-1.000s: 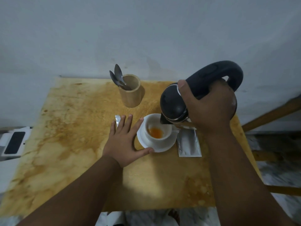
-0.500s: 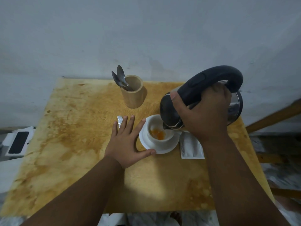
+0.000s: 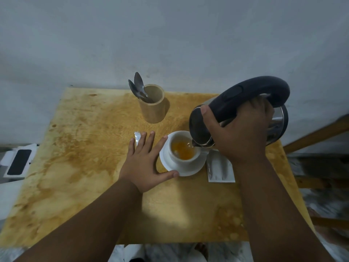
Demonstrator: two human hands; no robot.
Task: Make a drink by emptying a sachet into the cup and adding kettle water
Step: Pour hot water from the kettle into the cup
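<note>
A white cup point(image 3: 184, 159) with orange liquid in it stands on a white saucer point(image 3: 188, 172) on the wooden table point(image 3: 85, 148). My right hand point(image 3: 239, 135) grips the black handle of a steel kettle point(image 3: 279, 125), tilted so its spout sits over the cup's right rim. My left hand point(image 3: 145, 163) lies flat on the table, fingers spread, thumb and forefinger touching the saucer's left edge. A silver sachet point(image 3: 220, 170) lies to the right of the saucer. A torn sachet strip point(image 3: 137, 136) peeks out under my left fingertips.
A wooden holder point(image 3: 153, 106) with spoons point(image 3: 138, 87) stands behind the cup near the wall. A phone point(image 3: 18, 161) on white paper lies off the table's left edge. Wooden furniture bars point(image 3: 317, 135) are at the right.
The kettle has tilted and lowered so its spout reaches the cup, and the orange liquid in the cup has spread and risen. My left hand stays by the saucer.
</note>
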